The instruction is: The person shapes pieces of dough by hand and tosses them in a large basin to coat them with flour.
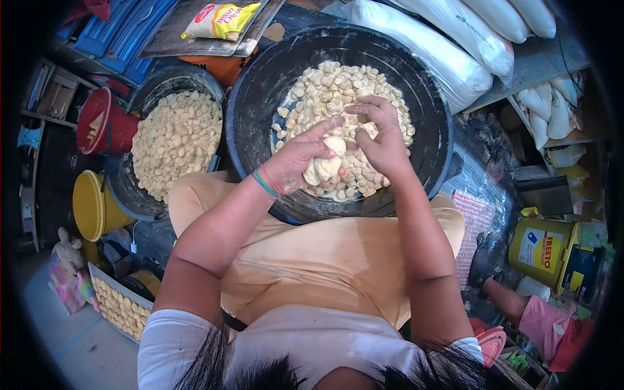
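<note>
My left hand (pixel 300 156) is closed around several pale, floury dough pieces (pixel 326 166), held above a large black basin (pixel 250 140). Beside it, my right hand (pixel 383 136) has its fingers curved and spread apart, with the thumb facing the left hand. A pale piece shows between the right thumb and fingers; whether the hand touches it is unclear. Under both hands, the basin holds a heap of small, rounded dough pieces (pixel 331 84) dusted with flour. The basin stands in front of my crossed legs.
A second dark tub (pixel 211 84) of dough pieces stands to the left, near a red bucket (pixel 94 130) and a yellow bucket (pixel 88 208). White filled bags (pixel 422 52) lie behind. At right are a Freeto bucket (pixel 543 250) and another person's leg (pixel 504 302).
</note>
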The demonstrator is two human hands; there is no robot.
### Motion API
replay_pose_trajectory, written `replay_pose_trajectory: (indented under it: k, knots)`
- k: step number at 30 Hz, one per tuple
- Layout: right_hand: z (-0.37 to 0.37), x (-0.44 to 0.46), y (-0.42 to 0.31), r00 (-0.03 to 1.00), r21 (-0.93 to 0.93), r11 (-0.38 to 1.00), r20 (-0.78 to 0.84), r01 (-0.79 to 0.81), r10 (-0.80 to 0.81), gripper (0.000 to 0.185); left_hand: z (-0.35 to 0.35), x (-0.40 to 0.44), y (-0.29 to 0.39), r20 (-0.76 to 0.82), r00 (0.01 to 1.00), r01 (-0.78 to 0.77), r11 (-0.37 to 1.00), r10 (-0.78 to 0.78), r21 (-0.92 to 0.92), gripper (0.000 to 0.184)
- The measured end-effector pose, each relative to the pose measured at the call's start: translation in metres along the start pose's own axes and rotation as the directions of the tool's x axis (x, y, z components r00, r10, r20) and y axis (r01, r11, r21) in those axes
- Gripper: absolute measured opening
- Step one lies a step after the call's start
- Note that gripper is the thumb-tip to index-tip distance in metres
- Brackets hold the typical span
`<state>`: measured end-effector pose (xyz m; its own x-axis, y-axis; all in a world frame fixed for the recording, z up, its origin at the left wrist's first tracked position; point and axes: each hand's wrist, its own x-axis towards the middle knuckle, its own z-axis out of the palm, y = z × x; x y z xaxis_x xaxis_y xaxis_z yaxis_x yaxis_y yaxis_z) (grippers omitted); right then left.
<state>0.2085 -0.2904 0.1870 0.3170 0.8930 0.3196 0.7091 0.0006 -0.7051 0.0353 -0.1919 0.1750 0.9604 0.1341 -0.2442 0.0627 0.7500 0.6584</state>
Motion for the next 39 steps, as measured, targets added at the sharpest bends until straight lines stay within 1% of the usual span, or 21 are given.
replay_pose_trajectory:
  k: [3, 4, 7, 8, 11, 12, 15, 16, 19, 20, 21, 23, 24, 26, 27, 29, 30, 32, 36, 38, 39]
  knots:
    - [-0.009, -0.004, -0.009, 0.970, 0.367, 0.930, 0.236, -0.028, -0.064, 0.039, 0.005, 0.000, 0.000, -0.065, 0.989, -0.131, 0.988, 0.136, 0.084, 0.087]
    - [-0.010, -0.007, -0.015, 0.924, 0.370, 0.922, 0.381, -0.111, -0.042, 0.038, 0.004, 0.000, -0.001, -0.064, 0.990, -0.124, 0.989, 0.129, 0.075, 0.087]
    - [-0.004, -0.008, -0.007, 0.899, 0.336, 0.922, 0.437, -0.191, 0.027, 0.035, 0.006, 0.000, -0.002, -0.077, 0.989, -0.123, 0.992, 0.125, 0.033, 0.088]
    - [-0.002, -0.009, -0.003, 0.938, 0.236, 0.960, 0.340, -0.151, 0.064, 0.033, 0.011, -0.001, -0.002, -0.093, 0.986, -0.135, 0.991, 0.136, 0.009, 0.088]
    - [0.003, -0.008, 0.002, 0.994, 0.244, 0.969, 0.104, -0.045, 0.020, 0.030, 0.004, 0.003, -0.001, -0.112, 0.981, -0.171, 0.976, 0.156, -0.136, 0.087]
    - [-0.003, -0.005, -0.005, 0.987, 0.246, 0.968, 0.133, 0.054, -0.089, 0.031, 0.001, 0.004, -0.001, -0.113, 0.980, -0.181, 0.964, 0.161, -0.197, 0.086]
    - [-0.008, -0.009, -0.026, 0.887, 0.334, 0.922, 0.462, -0.194, 0.020, 0.033, 0.001, 0.001, -0.002, -0.099, 0.983, -0.167, 0.969, 0.151, -0.180, 0.079]
    - [-0.002, -0.012, -0.020, 0.907, 0.330, 0.928, 0.421, -0.173, 0.019, 0.032, 0.003, 0.001, -0.001, -0.102, 0.984, -0.157, 0.978, 0.144, -0.138, 0.073]
    - [0.005, -0.010, -0.010, 0.910, 0.559, 0.727, 0.338, -0.400, 0.241, 0.029, 0.004, 0.001, 0.000, -0.133, 0.987, -0.084, 0.996, 0.085, 0.013, 0.056]
    - [0.001, -0.007, -0.010, 0.881, 0.575, 0.668, 0.337, -0.472, 0.332, 0.027, -0.003, 0.001, 0.003, -0.158, 0.986, -0.037, 0.996, 0.049, 0.079, 0.050]
    - [-0.001, -0.006, -0.012, 0.878, 0.566, 0.671, 0.327, -0.479, 0.350, 0.027, -0.008, 0.001, 0.003, -0.186, 0.982, 0.012, 0.990, 0.015, 0.142, 0.045]
    - [-0.004, -0.005, -0.015, 0.872, 0.547, 0.678, 0.304, -0.490, 0.384, 0.028, -0.009, 0.003, 0.001, -0.230, 0.970, -0.046, 0.990, 0.077, 0.137, 0.040]
    - [-0.002, -0.005, -0.015, 0.863, 0.633, 0.588, 0.338, -0.504, 0.377, 0.029, -0.009, 0.004, 0.000, -0.250, 0.962, -0.077, 0.988, 0.110, 0.136, 0.037]
    - [0.005, -0.007, -0.013, 0.846, 0.766, 0.377, 0.404, -0.521, 0.349, 0.030, -0.003, 0.007, -0.003, -0.352, 0.900, -0.146, 0.937, 0.258, 0.316, 0.037]
    - [0.007, -0.008, -0.013, 0.855, 0.748, 0.424, 0.395, -0.511, 0.336, 0.030, -0.002, 0.007, -0.004, -0.391, 0.858, -0.166, 0.900, 0.334, 0.403, 0.037]
    - [0.012, -0.010, -0.012, 0.874, 0.706, 0.515, 0.379, -0.486, 0.306, 0.031, -0.016, 0.010, -0.009, -0.319, 0.814, -0.185, 0.736, 0.486, 0.651, 0.037]
    - [0.014, -0.010, -0.014, 0.870, 0.708, 0.506, 0.374, -0.492, 0.322, 0.032, -0.017, 0.010, -0.007, -0.266, 0.790, -0.185, 0.628, 0.553, 0.756, 0.037]
    - [0.017, -0.011, -0.017, 0.862, 0.713, 0.491, 0.361, -0.501, 0.355, 0.033, -0.012, 0.009, -0.007, -0.245, 0.855, -0.226, 0.755, 0.456, 0.615, 0.036]
    - [0.021, -0.014, -0.008, 0.874, 0.604, 0.633, 0.357, -0.484, 0.329, 0.031, -0.004, 0.003, -0.001, -0.269, 0.916, -0.158, 0.884, 0.299, 0.441, 0.029]
    - [0.023, -0.016, -0.006, 0.907, 0.628, 0.659, 0.348, -0.414, 0.239, 0.030, -0.004, 0.000, 0.000, -0.275, 0.898, -0.204, 0.879, 0.343, 0.431, 0.028]
    - [0.022, -0.015, -0.007, 0.895, 0.658, 0.609, 0.369, -0.442, 0.251, 0.029, -0.004, -0.001, 0.000, -0.278, 0.889, -0.225, 0.876, 0.364, 0.427, 0.028]
